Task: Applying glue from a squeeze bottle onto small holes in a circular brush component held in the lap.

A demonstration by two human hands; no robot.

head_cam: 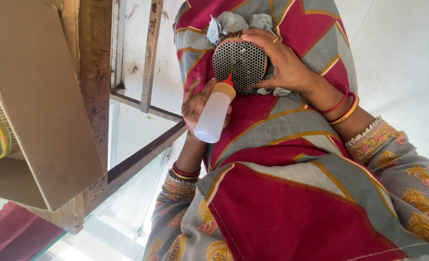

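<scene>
Red-grey patterned cloth (292, 193), white squeeze bottle (214, 113), round honeycomb disc (239, 64)

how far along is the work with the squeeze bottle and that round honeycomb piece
Done: the honeycomb disc sits on a grey cloth in the lap, steadied by the right hand. In hand: the left hand tips the squeeze bottle, with its red nozzle at the disc's lower edge. Left: no liquid shows on the cells, so how much remains is unclear.

Brown cardboard flap (40, 96) beside worn wooden frame (96, 63), over white floor (398, 53).
</scene>
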